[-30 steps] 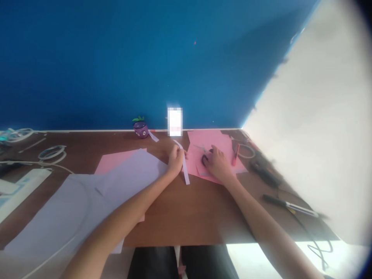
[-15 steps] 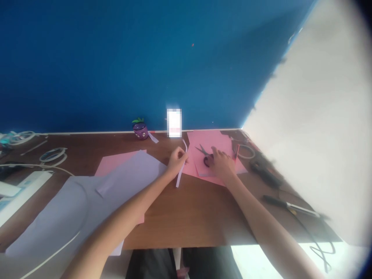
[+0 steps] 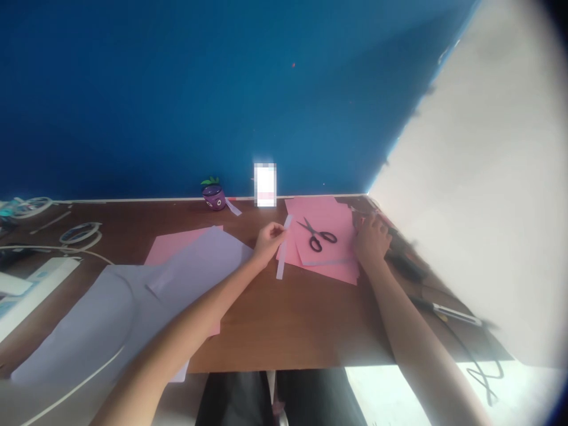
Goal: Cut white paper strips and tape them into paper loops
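Observation:
My left hand (image 3: 269,241) is closed in a pinch on a narrow pale purple paper strip (image 3: 281,265), which hangs down and also sticks up past the fingers. To the right, a pair of scissors (image 3: 316,235) with black handles lies slightly open on stacked pink paper sheets (image 3: 308,204). Beyond them, my right hand (image 3: 373,239) is at the sheets' right edge with curled fingers. A bit of red shows beside its fingertips; what they grip is hidden.
Large pale purple sheets (image 3: 102,319) overlap pink paper (image 3: 177,244) on the left of the brown table (image 3: 284,325). A purple cup (image 3: 213,198) with green leaves stands by the blue wall. A white power strip (image 3: 39,290) lies left; a black-handled tool (image 3: 457,313) and cables lie right.
My right hand has moved right, off the scissors, to the far edge of the pink sheets. The paper strip in my left hand has turned and now hangs straighter.

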